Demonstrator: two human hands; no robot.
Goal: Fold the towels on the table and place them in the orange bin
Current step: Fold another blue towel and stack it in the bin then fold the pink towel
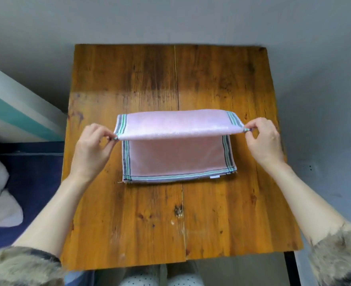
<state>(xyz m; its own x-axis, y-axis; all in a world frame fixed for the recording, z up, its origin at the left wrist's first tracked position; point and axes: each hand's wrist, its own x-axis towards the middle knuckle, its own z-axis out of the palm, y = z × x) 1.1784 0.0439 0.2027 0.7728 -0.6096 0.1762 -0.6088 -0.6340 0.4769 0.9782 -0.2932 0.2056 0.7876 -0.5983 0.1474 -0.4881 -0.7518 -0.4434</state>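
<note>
Pinching one corner each, the left hand [92, 146] and the right hand [263, 139] hold the raised edge of a pink towel [176, 153] between thumb and fingertips, well apart at the cloth's two ends. That edge hangs lifted above the lower layer, which lies flat on the middle of the wooden table [129, 79], its striped border toward the person. Furry sleeve cuffs [19, 265] cover both forearms. A dark blue surface [32, 182] with white cloth lies left of the table.
</note>
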